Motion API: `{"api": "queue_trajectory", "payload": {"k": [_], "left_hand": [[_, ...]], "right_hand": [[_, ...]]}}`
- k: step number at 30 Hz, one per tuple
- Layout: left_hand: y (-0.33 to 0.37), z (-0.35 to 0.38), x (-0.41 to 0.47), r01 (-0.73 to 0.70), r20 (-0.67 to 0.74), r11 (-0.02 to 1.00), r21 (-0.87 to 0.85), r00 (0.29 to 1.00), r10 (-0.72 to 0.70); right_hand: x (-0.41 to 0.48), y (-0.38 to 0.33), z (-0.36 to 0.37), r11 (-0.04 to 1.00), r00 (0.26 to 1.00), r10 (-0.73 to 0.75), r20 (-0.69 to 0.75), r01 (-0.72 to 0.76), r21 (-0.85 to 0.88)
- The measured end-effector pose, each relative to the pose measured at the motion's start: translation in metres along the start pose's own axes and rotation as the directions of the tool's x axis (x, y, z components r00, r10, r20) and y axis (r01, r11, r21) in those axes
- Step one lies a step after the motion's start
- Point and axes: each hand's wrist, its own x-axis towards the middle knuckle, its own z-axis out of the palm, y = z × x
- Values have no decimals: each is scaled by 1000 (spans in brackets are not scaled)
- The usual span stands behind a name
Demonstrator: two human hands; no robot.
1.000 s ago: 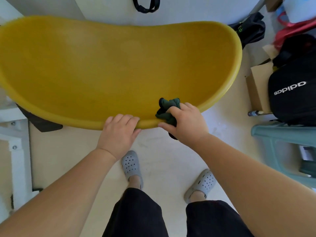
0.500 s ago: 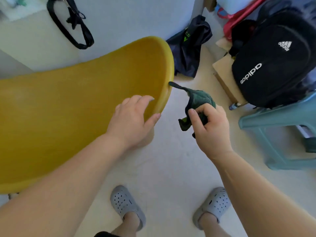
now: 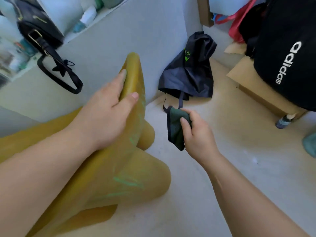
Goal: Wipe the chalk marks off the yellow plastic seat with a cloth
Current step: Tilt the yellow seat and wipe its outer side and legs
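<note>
Tipped up on edge left of centre, resting on the pale floor [image 3: 222, 177]: the yellow plastic seat [image 3: 152, 177], moulded underside facing right, streaked with green chalk marks [image 3: 128, 182] low down and fainter ones higher toward the rim. Steadied by the left hand [image 3: 106, 115] alone, fingers hooked over the top rim, thumb clamped on the near face. Just beside it but clear of the plastic, the right hand [image 3: 198, 135], pinching a bunched dark green cloth [image 3: 175, 124] between thumb and fingers, one corner dangling. Behind, slumped against the wall, a navy bag [image 3: 188, 71]; further right, a black adidas backpack [image 3: 287, 57] atop a cardboard box [image 3: 253, 82]; up left, a black strapped bag [image 3: 41, 29] on a shelf.

Likeliest to go wrong first: balance. Risk in pressing the cloth sideways against an upended seat held at one point: pivoting or skidding on the floor, or wrenching out of the grip. Worth bracing against the push. Also a chance of smearing rather than lifting, with so small a wad of cloth, and of missing chalk in the hollows round the moulded bulges. Blurred here, so full extent of the chalk hard to judge.
</note>
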Motion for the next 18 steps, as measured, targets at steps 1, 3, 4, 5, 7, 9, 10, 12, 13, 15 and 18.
{"api": "queue_trajectory", "payload": {"k": [1,3,4,5,7,9,10,12,13,15,18], "left_hand": [[2,0,0,-7,-24,1000,-5,1000,7],[6,-1,-3,-17,-75,1000,1,997,17],[8,-1,-4,-22,-86,1000,17,996,23],[12,-1,-5,-18,-90,999,48,996,22],[20,-3,-9,-3,-77,990,139,997,14],[28,-5,-10,22,-53,968,250,999,-9],[31,-6,-9,48,-48,956,290,998,-36],[38,-5,-1,158,-76,939,306,987,-141],[43,-3,5,219,-119,933,286,974,-192],[50,3,23,290,-189,905,312,952,-240],[56,11,43,248,-156,824,509,968,-195]], "right_hand": [[7,11,6,999,999,-40,5,40,20],[20,30,14,991,996,-94,1,93,93],[26,39,17,984,992,-123,-10,123,130],[31,47,19,974,986,-164,-32,167,155],[41,60,27,957,970,-228,-90,240,163],[52,65,37,963,972,-216,-92,228,147],[55,64,42,969,977,-200,-69,208,136],[52,57,50,974,982,-184,-40,188,129],[48,53,52,974,980,-192,-52,197,110],[41,47,55,974,972,-214,-95,220,60],[35,40,55,970,985,-143,-99,159,184]]}}
